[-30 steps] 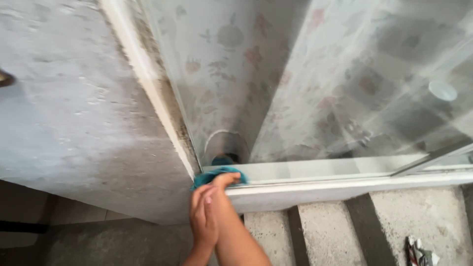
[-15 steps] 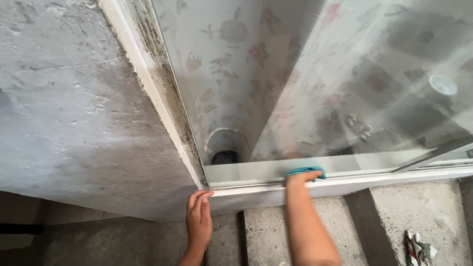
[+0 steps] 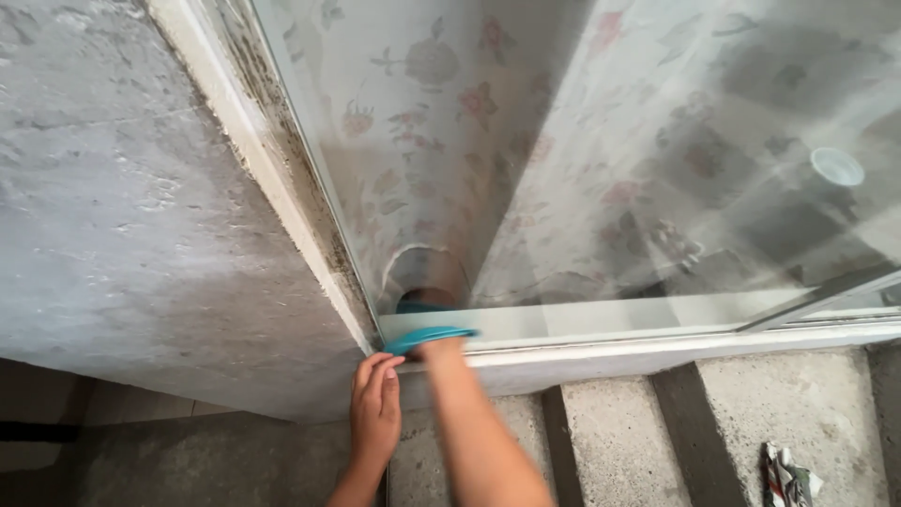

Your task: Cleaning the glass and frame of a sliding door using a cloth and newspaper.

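- Teal cloth (image 3: 430,337) lies pressed on the white window sill (image 3: 676,349), at its left corner beside the grey wall (image 3: 141,235).
- My right hand (image 3: 439,351) is blurred; I cannot tell its finger spread, only that it pushes the cloth.
- My left hand (image 3: 375,413) rests flat, fingers straight and together, touching the wall's edge just below the sill.

A teal cloth (image 3: 430,337) is lying bunched flat along the white bottom rail of the window frame (image 3: 657,349), close to its left corner where the rail is meeting the rough grey wall. It is showing as a thin, slightly blurred teal strip, with a faint teal reflection sitting just above it in the glass. The right hand (image 3: 439,352) is pressing on it from below and covering its lower edge, while the left hand (image 3: 375,413) is resting flat just beneath the corner, apart from it.
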